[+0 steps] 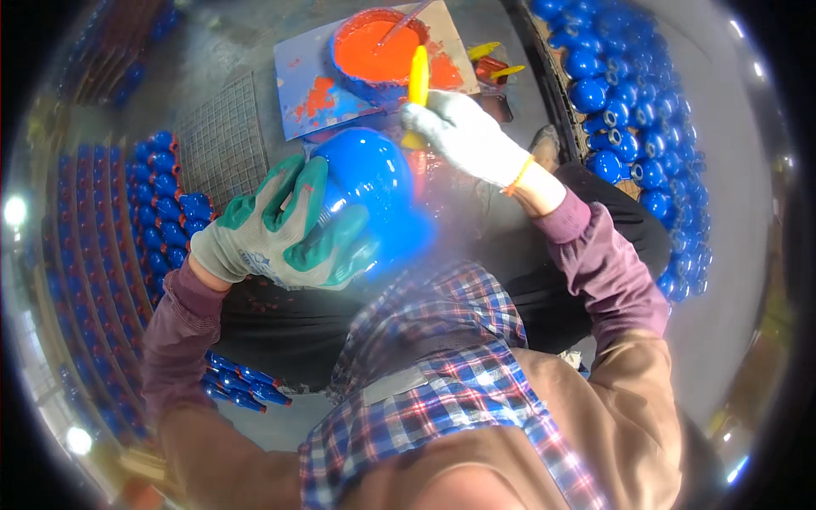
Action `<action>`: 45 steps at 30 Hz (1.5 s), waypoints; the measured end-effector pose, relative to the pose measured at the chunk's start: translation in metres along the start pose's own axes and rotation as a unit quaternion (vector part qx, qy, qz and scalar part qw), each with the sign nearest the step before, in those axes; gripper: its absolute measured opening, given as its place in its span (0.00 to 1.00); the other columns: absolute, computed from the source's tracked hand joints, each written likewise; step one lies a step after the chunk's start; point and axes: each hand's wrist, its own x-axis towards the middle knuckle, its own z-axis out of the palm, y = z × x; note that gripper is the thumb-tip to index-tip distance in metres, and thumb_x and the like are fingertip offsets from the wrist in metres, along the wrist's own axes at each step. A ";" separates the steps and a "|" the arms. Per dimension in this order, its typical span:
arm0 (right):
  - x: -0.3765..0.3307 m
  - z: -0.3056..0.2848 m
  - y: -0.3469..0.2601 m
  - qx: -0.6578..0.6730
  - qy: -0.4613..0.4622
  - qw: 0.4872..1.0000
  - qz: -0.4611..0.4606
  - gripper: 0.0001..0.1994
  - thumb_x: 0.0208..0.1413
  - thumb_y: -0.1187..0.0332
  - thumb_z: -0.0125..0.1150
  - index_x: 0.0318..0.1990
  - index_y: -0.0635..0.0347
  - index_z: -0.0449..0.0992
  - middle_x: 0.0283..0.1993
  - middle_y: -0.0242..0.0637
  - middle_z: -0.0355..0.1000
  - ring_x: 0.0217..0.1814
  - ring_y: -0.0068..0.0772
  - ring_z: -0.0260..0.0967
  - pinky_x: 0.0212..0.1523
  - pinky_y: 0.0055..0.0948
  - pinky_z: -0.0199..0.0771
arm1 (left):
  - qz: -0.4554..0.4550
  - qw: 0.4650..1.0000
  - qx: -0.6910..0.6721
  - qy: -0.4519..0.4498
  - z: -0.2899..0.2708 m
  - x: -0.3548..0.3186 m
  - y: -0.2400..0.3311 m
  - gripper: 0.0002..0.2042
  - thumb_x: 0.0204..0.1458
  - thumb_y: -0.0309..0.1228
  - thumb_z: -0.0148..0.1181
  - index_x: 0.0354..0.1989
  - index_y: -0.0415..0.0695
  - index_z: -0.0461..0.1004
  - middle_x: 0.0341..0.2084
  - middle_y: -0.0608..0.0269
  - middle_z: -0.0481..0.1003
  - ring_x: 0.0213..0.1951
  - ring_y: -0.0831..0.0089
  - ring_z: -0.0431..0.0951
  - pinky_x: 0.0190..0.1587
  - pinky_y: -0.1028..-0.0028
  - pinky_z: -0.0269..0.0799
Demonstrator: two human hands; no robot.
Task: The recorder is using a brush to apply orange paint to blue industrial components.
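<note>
A glossy blue rounded vase [367, 166] is in front of me, its lower part smeared by blur. My left hand [293, 225], in a grey glove with green coated fingers, is closed round the vase's left side. In a white glove, my right hand [463, 132] grips the yellow handle of a brush [418, 75] beside the vase's right side. The brush's lower end is blurred against a reddish patch, so I cannot tell whether it touches the vase. Just beyond stands a tub of orange-red paint [374, 51] with a stick in it.
The tub rests on a paint-splattered board [297, 93]. Right of it lie more yellow-handled tools [507, 71] by a small red container. Many blue vases [586, 93] crowd the right side; others [161, 200] with red ends are stacked at left, near a wire grid [223, 136].
</note>
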 end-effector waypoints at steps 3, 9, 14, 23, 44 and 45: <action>0.000 0.004 -0.014 -0.027 -0.034 0.999 0.013 0.22 0.65 0.51 0.49 0.42 0.66 0.75 0.33 0.49 0.75 0.38 0.50 0.74 0.39 0.43 0.72 | 0.015 1.000 -0.002 0.002 0.001 0.001 -0.004 0.21 0.50 0.46 0.54 0.54 0.61 0.73 0.50 0.54 0.68 0.51 0.39 0.69 0.45 0.49 0.78; -0.020 -0.004 -0.035 -0.018 0.039 0.998 -0.056 0.16 0.64 0.57 0.53 0.42 0.64 0.73 0.32 0.47 0.73 0.34 0.49 0.73 0.35 0.41 0.71 | -0.077 0.997 -0.005 0.004 0.012 -0.015 0.011 0.21 0.52 0.48 0.58 0.56 0.62 0.73 0.51 0.57 0.68 0.53 0.40 0.69 0.48 0.47 0.74; -0.046 -0.009 -0.043 -0.033 0.124 0.976 -0.175 0.09 0.61 0.64 0.56 0.39 0.61 0.73 0.31 0.43 0.70 0.31 0.46 0.71 0.33 0.37 0.69 | -0.108 0.994 -0.023 -0.020 0.008 -0.012 0.013 0.24 0.49 0.49 0.64 0.56 0.64 0.72 0.51 0.59 0.68 0.55 0.41 0.69 0.50 0.47 0.70; -0.098 -0.001 -0.040 0.066 0.222 0.964 -0.132 0.08 0.57 0.78 0.56 0.44 0.66 0.75 0.41 0.45 0.74 0.39 0.44 0.75 0.40 0.33 0.74 | -0.242 0.970 -0.021 -0.001 0.019 -0.024 0.035 0.26 0.40 0.39 0.72 0.53 0.62 0.75 0.53 0.59 0.70 0.56 0.47 0.68 0.51 0.53 0.72; -0.090 0.035 -0.013 -0.001 0.276 0.944 -0.182 0.14 0.48 0.78 0.69 0.44 0.64 0.77 0.39 0.46 0.74 0.40 0.49 0.74 0.41 0.36 0.74 | -0.709 0.058 -0.675 0.195 0.033 0.051 0.129 0.25 0.55 0.46 0.61 0.56 0.46 0.67 0.44 0.61 0.76 0.41 0.65 0.80 0.29 0.68 0.79; -0.090 0.036 -0.011 -0.005 0.271 0.944 -0.186 0.14 0.48 0.78 0.69 0.45 0.63 0.77 0.40 0.46 0.75 0.40 0.49 0.74 0.41 0.36 0.74 | -0.658 -0.097 -0.716 0.210 0.030 0.054 0.121 0.26 0.55 0.49 0.60 0.57 0.46 0.67 0.45 0.59 0.76 0.41 0.61 0.81 0.28 0.67 0.80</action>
